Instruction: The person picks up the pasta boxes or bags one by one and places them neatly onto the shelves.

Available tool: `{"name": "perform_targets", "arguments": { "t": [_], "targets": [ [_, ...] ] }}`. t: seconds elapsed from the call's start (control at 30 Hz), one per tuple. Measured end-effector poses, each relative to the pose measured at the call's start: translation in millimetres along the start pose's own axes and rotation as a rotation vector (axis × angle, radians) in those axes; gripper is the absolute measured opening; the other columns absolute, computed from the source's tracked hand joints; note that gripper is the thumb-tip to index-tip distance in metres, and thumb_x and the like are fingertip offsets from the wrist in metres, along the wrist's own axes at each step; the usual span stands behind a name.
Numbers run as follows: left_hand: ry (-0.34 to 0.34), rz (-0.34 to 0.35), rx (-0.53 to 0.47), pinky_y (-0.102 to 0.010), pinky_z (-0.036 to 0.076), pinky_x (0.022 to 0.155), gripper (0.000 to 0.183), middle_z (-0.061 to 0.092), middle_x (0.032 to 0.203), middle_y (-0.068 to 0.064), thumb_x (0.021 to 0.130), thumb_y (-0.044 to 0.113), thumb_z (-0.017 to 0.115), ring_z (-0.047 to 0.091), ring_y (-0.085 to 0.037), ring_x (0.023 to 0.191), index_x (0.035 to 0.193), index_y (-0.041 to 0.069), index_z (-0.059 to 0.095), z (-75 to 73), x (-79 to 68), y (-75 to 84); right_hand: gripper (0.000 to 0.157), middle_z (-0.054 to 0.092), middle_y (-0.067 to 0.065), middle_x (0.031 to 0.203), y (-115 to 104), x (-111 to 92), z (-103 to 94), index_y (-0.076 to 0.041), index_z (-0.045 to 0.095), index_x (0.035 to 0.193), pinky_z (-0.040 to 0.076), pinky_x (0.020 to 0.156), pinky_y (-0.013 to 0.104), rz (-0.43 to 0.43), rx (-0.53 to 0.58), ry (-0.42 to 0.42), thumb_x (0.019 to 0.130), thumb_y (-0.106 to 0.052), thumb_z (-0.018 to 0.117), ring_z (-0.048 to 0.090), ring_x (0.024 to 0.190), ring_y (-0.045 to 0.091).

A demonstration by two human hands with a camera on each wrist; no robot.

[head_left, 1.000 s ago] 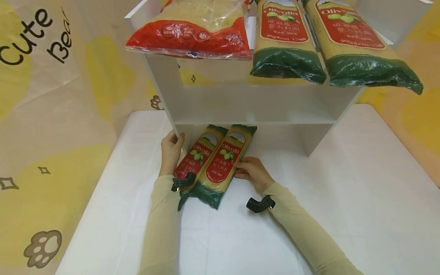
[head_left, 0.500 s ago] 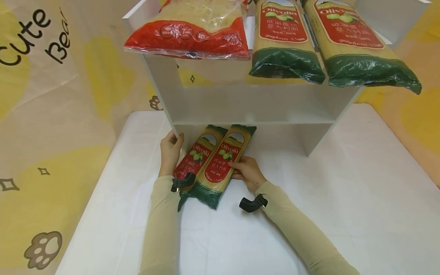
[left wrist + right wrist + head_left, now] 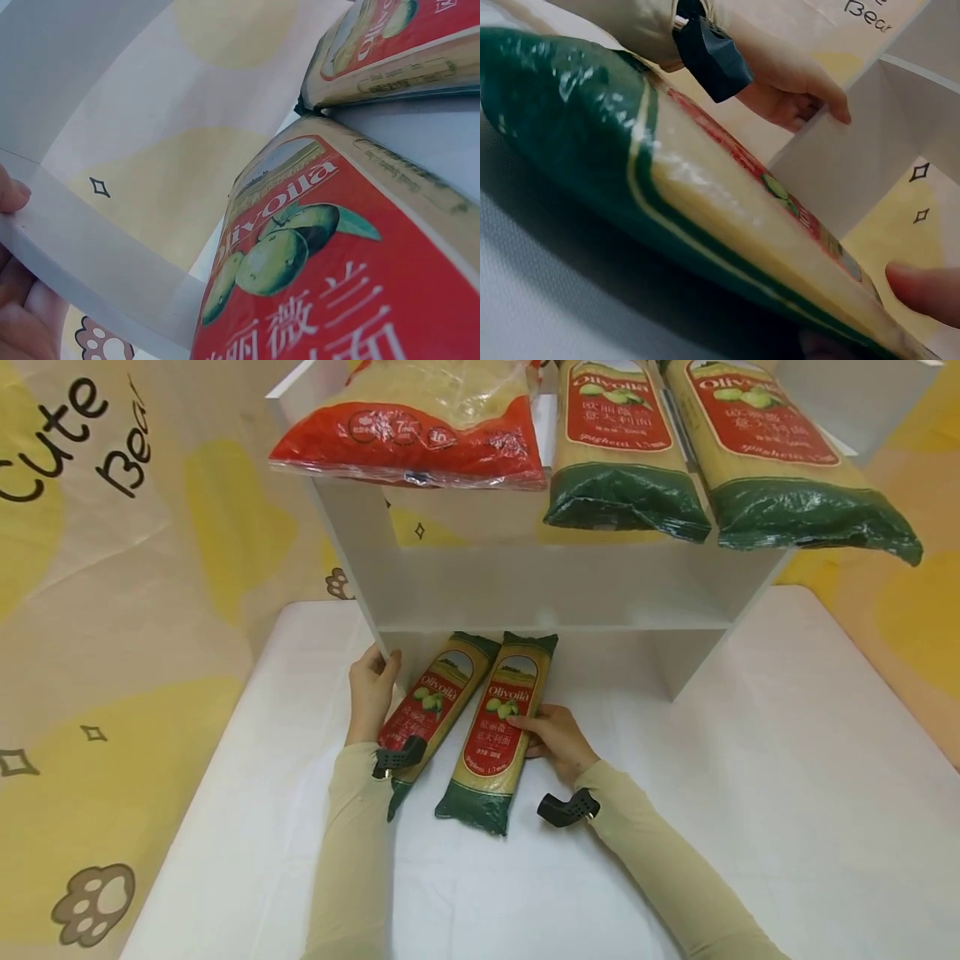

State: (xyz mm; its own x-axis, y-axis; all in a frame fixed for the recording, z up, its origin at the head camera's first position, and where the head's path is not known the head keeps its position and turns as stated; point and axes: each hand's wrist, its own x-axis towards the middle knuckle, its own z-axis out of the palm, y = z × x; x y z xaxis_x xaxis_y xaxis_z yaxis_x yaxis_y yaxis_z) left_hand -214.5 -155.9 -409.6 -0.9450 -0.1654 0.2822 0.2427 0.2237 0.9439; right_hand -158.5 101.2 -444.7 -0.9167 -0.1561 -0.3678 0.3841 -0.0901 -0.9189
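Two bags of spaghetti with red labels and green ends lie at the bottom left of the white shelf (image 3: 555, 593), their far ends under its lower board. My right hand (image 3: 561, 739) pinches the right spaghetti bag (image 3: 495, 735) at its right edge, thumb on top and fingers partly hidden beneath. Beside it, the left spaghetti bag (image 3: 431, 702) lies slanted, partly covered by my left wrist camera. My left hand (image 3: 371, 693) grips the front edge of the shelf's left side panel (image 3: 97, 262), thumb on the inner face and fingers outside.
On the top of the shelf lie a red-ended clear bag of pasta (image 3: 420, 435) and two more spaghetti bags (image 3: 630, 452), their ends overhanging the front edge. A white cloth covers the table (image 3: 600, 885). Patterned yellow fabric (image 3: 150, 610) hangs behind and at the sides.
The right spaghetti bag's near end has swung right, away from the left bag, and a gap shows between them. My right hand moved slightly left, then back right. The left hand stays put.
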Motion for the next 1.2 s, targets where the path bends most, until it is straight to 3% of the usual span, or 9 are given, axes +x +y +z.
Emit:
{"name": "perform_targets", "arguments": {
  "t": [0.17,0.27,0.33,0.53,0.6,0.67,0.8,0.9,1.2],
  "targets": [
    [-0.009,0.001,0.003,-0.047,0.045,0.093,0.029,0.056,0.117,-0.034,0.093,-0.001,0.049,0.055,-0.039,0.113,0.117,-0.016,0.056,0.2,-7.9,23.2,0.038,0.069,0.011,0.082,-2,-1,4.9,0.011,0.056,0.111,0.055,0.058,0.028,0.003,-0.059,0.029,0.084,-0.011,0.07,0.068,0.067,0.018],
    [-0.005,0.004,0.016,-0.047,0.045,0.093,0.029,0.056,0.117,-0.033,0.094,-0.001,0.049,0.056,-0.039,0.112,0.117,-0.015,0.057,-0.6,-10.1,27.7,0.036,0.069,0.012,0.084,0,0,6.1,0.011,0.056,0.111,0.055,0.059,0.027,-0.004,-0.087,0.033,0.084,-0.009,0.069,0.067,0.068,0.017],
    [0.0,0.005,0.022,-0.046,0.046,0.092,0.028,0.057,0.116,-0.033,0.094,0.001,0.049,0.056,-0.038,0.111,0.117,-0.014,0.057,-1.1,-9.8,26.2,0.038,0.068,0.013,0.089,1,1,5.7,0.01,0.055,0.113,0.054,0.063,0.027,-0.011,-0.11,0.028,0.085,-0.01,0.069,0.067,0.072,0.016],
    [-0.001,0.006,0.002,-0.045,0.045,0.094,0.03,0.057,0.12,-0.029,0.095,0.004,0.051,0.056,-0.034,0.113,0.12,-0.01,0.058,-2.5,0.4,-0.8,0.044,0.064,0.014,0.105,4,-2,2.1,0.006,0.052,0.121,0.048,0.082,0.028,-0.019,-0.177,0.01,0.086,-0.014,0.068,0.061,0.09,0.016],
    [0.001,0.013,-0.004,-0.046,0.045,0.094,0.03,0.057,0.12,-0.029,0.095,0.005,0.051,0.056,-0.033,0.114,0.12,-0.011,0.057,-2.5,2.1,-6.3,0.045,0.063,0.015,0.108,5,-3,-0.2,0.005,0.05,0.124,0.049,0.084,0.031,-0.015,-0.147,-0.021,0.086,-0.013,0.067,0.061,0.093,0.018],
    [-0.003,0.011,-0.011,-0.047,0.044,0.095,0.03,0.057,0.12,-0.03,0.095,0.004,0.051,0.055,-0.037,0.115,0.119,-0.012,0.057,-2.7,-0.3,0.7,0.046,0.063,0.014,0.107,6,-3,-3.5,0.006,0.047,0.126,0.05,0.083,0.032,-0.013,-0.097,-0.06,0.088,-0.011,0.065,0.063,0.092,0.018],
    [-0.01,0.011,-0.018,-0.049,0.043,0.095,0.03,0.056,0.12,-0.031,0.095,0.004,0.051,0.054,-0.039,0.115,0.119,-0.011,0.058,-3.1,0.8,-0.5,0.047,0.063,0.013,0.105,5,-4,-9.8,0.008,0.042,0.129,0.053,0.079,0.034,0.003,0.016,-0.111,0.089,-0.007,0.062,0.065,0.088,0.019],
    [-0.002,0.018,-0.012,-0.049,0.044,0.094,0.03,0.056,0.12,-0.03,0.095,0.005,0.051,0.055,-0.038,0.115,0.12,-0.01,0.058,-3.1,3.9,-9.2,0.048,0.062,0.013,0.104,4,-6,-11.5,0.011,0.04,0.129,0.054,0.079,0.034,0.007,0.047,-0.11,0.089,-0.004,0.062,0.065,0.087,0.018],
    [-0.005,-0.018,-0.03,-0.043,0.045,0.094,0.031,0.056,0.121,-0.03,0.095,0.003,0.051,0.055,-0.035,0.114,0.121,-0.011,0.057,-1.5,4.0,-8.3,0.048,0.062,0.014,0.102,4,-9,-13.5,0.013,0.041,0.127,0.054,0.077,0.036,0.049,0.077,-0.081,0.087,0.0,0.063,0.066,0.083,0.019]
  ]
}}
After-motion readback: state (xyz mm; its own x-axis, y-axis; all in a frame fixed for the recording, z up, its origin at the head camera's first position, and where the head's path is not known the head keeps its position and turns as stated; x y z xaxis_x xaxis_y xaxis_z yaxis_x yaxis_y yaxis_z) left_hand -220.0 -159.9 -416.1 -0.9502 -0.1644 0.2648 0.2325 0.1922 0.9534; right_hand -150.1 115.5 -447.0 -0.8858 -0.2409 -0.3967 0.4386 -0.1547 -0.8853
